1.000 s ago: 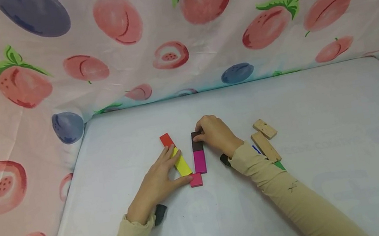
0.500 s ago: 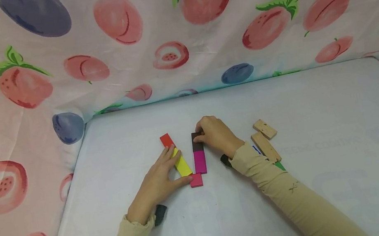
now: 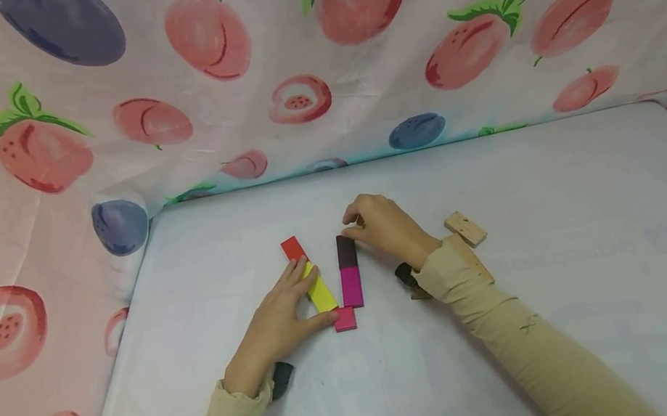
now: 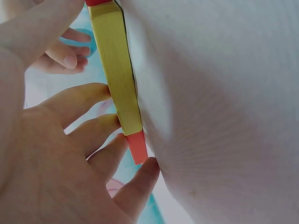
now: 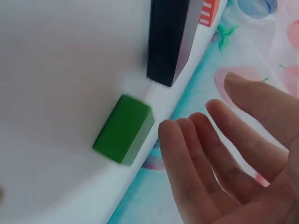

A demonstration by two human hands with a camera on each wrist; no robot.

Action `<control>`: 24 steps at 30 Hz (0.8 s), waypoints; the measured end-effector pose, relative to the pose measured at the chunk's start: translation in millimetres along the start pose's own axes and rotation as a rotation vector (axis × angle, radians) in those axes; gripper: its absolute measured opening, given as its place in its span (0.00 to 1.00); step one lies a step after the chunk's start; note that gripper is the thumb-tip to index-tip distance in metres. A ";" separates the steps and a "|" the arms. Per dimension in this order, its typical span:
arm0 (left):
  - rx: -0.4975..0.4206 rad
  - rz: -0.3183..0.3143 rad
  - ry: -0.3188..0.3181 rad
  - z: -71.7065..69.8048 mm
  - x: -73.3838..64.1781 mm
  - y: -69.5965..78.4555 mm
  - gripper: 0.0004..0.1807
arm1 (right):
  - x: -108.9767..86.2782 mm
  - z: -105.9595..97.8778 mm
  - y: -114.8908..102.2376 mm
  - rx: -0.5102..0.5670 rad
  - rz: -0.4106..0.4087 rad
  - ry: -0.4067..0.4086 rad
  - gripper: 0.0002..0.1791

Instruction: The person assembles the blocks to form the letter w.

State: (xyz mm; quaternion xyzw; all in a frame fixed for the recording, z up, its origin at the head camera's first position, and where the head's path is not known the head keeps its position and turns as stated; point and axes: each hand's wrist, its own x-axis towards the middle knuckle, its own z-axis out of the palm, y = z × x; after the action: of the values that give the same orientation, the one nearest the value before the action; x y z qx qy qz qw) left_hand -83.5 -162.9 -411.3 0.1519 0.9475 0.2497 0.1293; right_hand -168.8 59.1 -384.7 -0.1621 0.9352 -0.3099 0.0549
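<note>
My left hand rests along the yellow block, its fingertips also touching the red block at the far end. Its thumb reaches the pink block at the near end. To the right, a magenta block lies end to end with a black block; the two rows nearly meet at the pink one. Beside the black block's far end is my right hand, fingers loosely bent. Nothing is between its fingers in the right wrist view, where a black block stands apart from them.
A short wooden block lies right of the right hand. A longer wooden one is partly under the sleeve. The right wrist view shows a green block and a white-striped red block. Fruit-patterned cloth borders the white table.
My right hand has let go of the black block and moved slightly back and right. Its sleeve now covers more of the wooden and green blocks. The left hand has stayed in place.
</note>
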 end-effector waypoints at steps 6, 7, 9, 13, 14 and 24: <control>-0.001 0.002 0.000 -0.5 -0.8 1.4 0.48 | -0.8 -7.4 10.4 -0.056 -0.034 -0.017 0.13; -0.001 0.002 0.000 -0.5 -0.9 1.6 0.48 | -1.0 -8.4 12.8 -0.064 -0.040 -0.021 0.13; -0.001 0.000 -0.001 -0.5 -1.1 1.9 0.48 | -1.3 -10.3 17.2 -0.076 -0.045 -0.031 0.14; -0.004 -0.003 -0.003 -0.7 -1.6 2.7 0.48 | -1.6 -13.0 24.5 -0.095 -0.054 -0.049 0.16; -0.005 -0.004 -0.003 -0.9 -1.8 2.9 0.48 | -1.5 -13.6 25.7 -0.096 -0.056 -0.053 0.16; -0.010 -0.007 -0.001 -1.7 -2.4 3.7 0.48 | -1.9 -19.7 30.8 -0.046 -0.014 -0.133 0.18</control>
State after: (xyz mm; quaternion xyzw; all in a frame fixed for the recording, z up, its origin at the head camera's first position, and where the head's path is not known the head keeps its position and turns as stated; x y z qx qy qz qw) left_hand -81.0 -161.4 -407.6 0.1481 0.9467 0.2539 0.1316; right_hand -179.3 94.1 -387.4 -0.1901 0.9352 -0.2774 0.1108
